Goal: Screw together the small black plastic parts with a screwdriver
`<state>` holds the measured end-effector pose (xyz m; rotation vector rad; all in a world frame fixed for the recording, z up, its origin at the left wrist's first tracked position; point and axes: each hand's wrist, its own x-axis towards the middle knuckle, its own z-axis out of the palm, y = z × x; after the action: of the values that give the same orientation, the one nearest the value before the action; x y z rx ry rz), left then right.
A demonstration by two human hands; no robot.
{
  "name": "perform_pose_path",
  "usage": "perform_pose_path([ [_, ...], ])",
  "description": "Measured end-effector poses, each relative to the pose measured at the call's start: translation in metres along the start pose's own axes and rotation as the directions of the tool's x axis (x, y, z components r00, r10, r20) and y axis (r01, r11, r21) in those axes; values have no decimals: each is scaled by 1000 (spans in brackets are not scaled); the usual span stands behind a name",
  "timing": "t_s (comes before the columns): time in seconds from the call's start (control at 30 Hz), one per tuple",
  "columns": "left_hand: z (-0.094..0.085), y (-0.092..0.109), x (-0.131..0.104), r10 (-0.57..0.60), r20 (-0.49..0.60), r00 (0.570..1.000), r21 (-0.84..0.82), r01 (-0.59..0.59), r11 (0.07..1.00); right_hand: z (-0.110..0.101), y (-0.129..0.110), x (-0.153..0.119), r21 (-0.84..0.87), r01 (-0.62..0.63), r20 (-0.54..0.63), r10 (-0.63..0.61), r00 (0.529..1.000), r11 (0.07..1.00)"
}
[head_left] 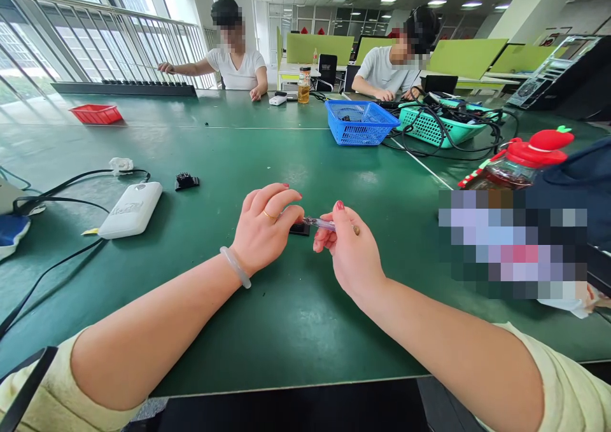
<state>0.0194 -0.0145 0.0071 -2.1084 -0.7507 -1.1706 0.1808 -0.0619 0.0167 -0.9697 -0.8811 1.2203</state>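
My right hand [356,250] is closed around a slim pen-like tool [324,224] with a clear purplish barrel, held almost level. Its narrow dark end points left and meets the fingertips of my left hand [265,228]. The left fingers are curled and pinched together there; what lies between them is hidden. Just under the left fingertips, a small flat black piece [300,229] shows on the green table [305,330]. Farther left lies a small black ridged part [186,181], apart from both hands.
A white power bank-like box [132,210] with black cables lies left. A red tray [97,114], blue basket [361,123] and green basket [442,125] tangled with cables stand farther back. A red-lidded bottle [520,161] is right. Two people [236,66] sit across the table.
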Motion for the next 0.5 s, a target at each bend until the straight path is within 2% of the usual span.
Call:
perform_pose_path([
  [0.13,2,0,-1,-20,2,1000,-48,20,999,1,-1,2,78,-99,-5,100,995,992],
  [0.27,1,0,1,3,-12,1000,-19,-3,1000,1,-2,4,164,-192,-7,196,981,968],
  [0.5,1,-1,-1,-32,5,999,-17,32,999,0,-3,4,187,-230,17,231,973,955],
])
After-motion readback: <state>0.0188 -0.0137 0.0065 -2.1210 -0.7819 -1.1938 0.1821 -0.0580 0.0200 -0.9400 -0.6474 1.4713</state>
